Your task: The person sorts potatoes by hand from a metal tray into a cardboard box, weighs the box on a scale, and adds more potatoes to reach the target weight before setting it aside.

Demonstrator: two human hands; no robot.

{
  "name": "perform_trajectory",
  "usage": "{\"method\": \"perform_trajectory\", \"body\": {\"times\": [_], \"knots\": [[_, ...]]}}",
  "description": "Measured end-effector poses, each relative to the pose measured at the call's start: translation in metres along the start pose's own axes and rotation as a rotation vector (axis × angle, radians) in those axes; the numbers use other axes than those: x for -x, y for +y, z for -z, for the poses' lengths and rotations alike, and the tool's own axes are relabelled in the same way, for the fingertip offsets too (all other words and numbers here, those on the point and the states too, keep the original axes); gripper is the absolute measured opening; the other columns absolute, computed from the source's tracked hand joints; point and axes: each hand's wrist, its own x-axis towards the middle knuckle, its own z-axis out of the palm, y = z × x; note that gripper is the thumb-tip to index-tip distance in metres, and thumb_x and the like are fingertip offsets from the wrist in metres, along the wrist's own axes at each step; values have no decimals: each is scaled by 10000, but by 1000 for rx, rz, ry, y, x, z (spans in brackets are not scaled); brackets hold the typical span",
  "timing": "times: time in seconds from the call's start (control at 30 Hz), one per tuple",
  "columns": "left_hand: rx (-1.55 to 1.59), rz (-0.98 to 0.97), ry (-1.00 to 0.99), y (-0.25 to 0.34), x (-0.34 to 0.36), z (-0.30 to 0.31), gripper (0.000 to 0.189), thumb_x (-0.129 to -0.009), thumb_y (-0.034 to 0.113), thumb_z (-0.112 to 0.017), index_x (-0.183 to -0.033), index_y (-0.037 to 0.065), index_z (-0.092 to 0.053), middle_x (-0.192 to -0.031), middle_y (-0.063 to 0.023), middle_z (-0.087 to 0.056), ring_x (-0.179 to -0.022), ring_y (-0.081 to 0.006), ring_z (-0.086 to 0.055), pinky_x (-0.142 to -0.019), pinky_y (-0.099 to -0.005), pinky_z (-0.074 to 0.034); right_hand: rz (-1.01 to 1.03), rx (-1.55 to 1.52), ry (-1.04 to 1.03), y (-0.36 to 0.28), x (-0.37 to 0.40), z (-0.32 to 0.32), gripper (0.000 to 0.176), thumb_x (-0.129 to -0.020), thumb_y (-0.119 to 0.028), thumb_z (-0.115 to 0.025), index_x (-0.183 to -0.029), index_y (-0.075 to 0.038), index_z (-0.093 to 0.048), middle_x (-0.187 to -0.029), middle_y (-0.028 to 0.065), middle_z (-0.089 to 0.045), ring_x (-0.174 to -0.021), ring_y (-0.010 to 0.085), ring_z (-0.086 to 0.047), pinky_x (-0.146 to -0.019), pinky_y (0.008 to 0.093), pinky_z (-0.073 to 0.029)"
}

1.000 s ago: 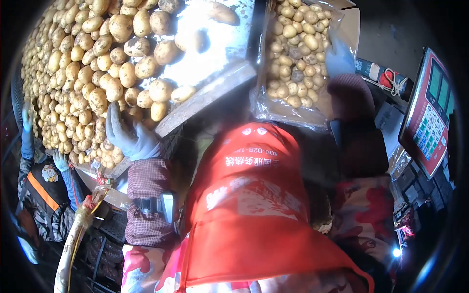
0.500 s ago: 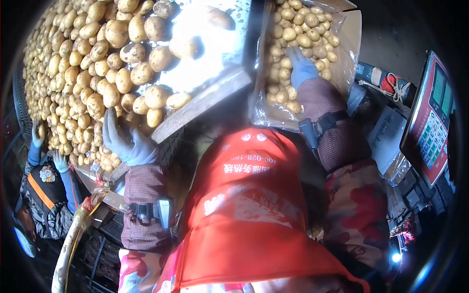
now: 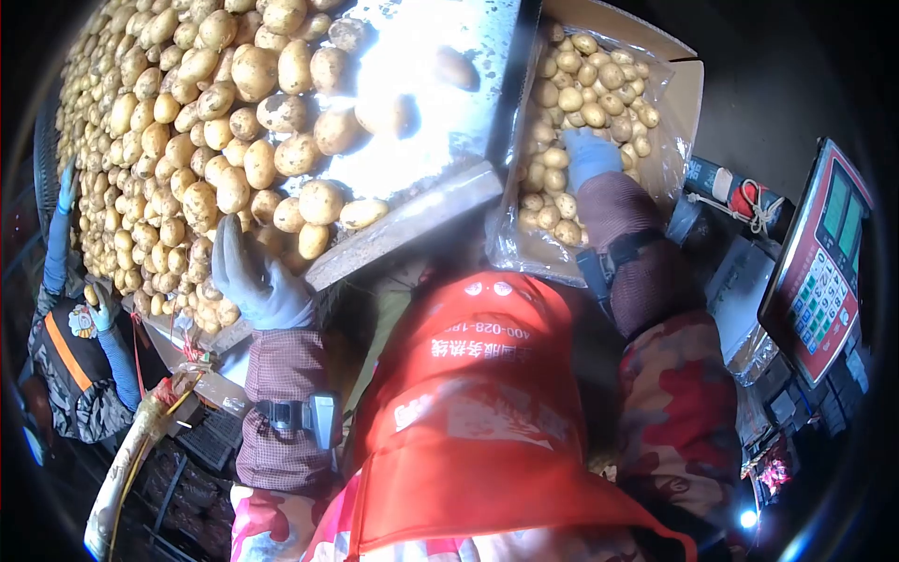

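My left hand (image 3: 260, 281), in a pale glove, rests at the near edge of a large heap of potatoes (image 3: 255, 72) on a metal-topped table. Its fingers are stretched and the thumb stands apart, with no potato in its grasp. My right hand (image 3: 592, 157), in a blue glove, reaches down onto the smaller potatoes (image 3: 592, 113) inside a cardboard box (image 3: 691, 89) lined with clear plastic film (image 3: 524, 245). Its fingertips point down among them and are mostly hidden, so whether they grip one cannot be seen.
A pale rail (image 3: 412, 225) edges the table on my side. On the right stands a scale display (image 3: 824, 262) with a keypad, near a roped bundle (image 3: 740, 194). A co-worker (image 3: 80, 361) is at the far left, one gloved hand holding a potato. A wrapped pole (image 3: 140, 450) rises at lower left.
The whole view has shifted, so the table and box appear lower and further right. My right hand's fingers show less now. The co-worker's nearer hand now has a potato.
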Motion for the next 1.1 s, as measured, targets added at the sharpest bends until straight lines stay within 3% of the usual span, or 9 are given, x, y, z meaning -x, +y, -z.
{"method": "perform_trajectory", "body": {"times": [0.07,0.13,0.2,0.33,0.47,0.57,0.6,0.8,1.1], "knots": [[36,17,27,-2,-1,-3,698,-710,-73,-488,-1401,7,-549,-1374,-214,-525,-1262,-351,-516,-1093,-431,-418,-62,-199,188,16,9,-22,261,-969,-74,-492,-1193,-115,-621,-1112,66,-653,-1039,231,-657,-857,391,-529],[55,30,31,-1,-1,-5,696,-729,-105,-482,-1411,21,-542,-1390,-196,-509,-1277,-330,-510,-1108,-415,-414,-259,-668,34,33,28,8,256,-972,-103,-513,-1204,-82,-621,-1085,72,-667,-986,206,-655,-852,365,-533],[10,31,-10,3,0,0,701,-774,-163,-470,-1440,49,-515,-1423,-163,-460,-1316,-291,-482,-1137,-386,-400,-238,-969,-38,39,42,55,259,-976,-135,-531,-1206,-64,-626,-1062,82,-679,-949,200,-657,-846,354,-537],[74,75,28,3,1,-4,675,-782,-142,-513,-1424,63,-540,-1416,-159,-481,-1300,-309,-491,-1095,-397,-429,212,-1216,17,48,56,157,272,-986,-205,-559,-1195,-56,-646,-1025,110,-698,-908,226,-667,-832,365,-544],[-42,-12,-15,-2,-5,0,684,-779,-165,-495,-1425,57,-535,-1430,-153,-465,-1315,-297,-480,-1115,-389,-422,225,-776,-225,58,48,52,324,-988,-199,-519,-1278,-86,-612,-1193,129,-648,-1062,288,-633,-905,393,-526],[56,50,19,1,1,-5,662,-789,-154,-487,-1421,40,-533,-1430,-151,-464,-1329,-296,-472,-1130,-404,-406,190,-613,-83,37,69,-39,372,-990,-194,-490,-1339,-109,-587,-1318,143,-611,-1177,335,-608,-961,414,-513],[44,39,42,0,-1,-7,655,-772,-140,-504,-1402,32,-550,-1407,-163,-496,-1300,-308,-496,-1114,-407,-418,1,-589,-129,16,69,-24,383,-983,-182,-490,-1349,-112,-580,-1327,144,-600,-1185,342,-603,-957,422,-516],[-36,17,38,-3,0,-2,652,-729,-105,-533,-1369,12,-580,-1350,-194,-566,-1239,-340,-542,-1086,-422,-433,118,22,-398,1,46,9,389,-980,-185,-488,-1351,-139,-596,-1245,163,-610,-1168,308,-620,-925,438,-527],[17,31,85,-3,-1,-7,637,-751,-109,-572,-1377,10,-574,-1343,-199,-569,-1232,-343,-545,-1067,-426,-442,120,155,-433,-17,35,30,261,-959,-193,-571,-1173,-147,-712,-1185,88,-690,-1059,257,-696,-841,403,-567]]}}
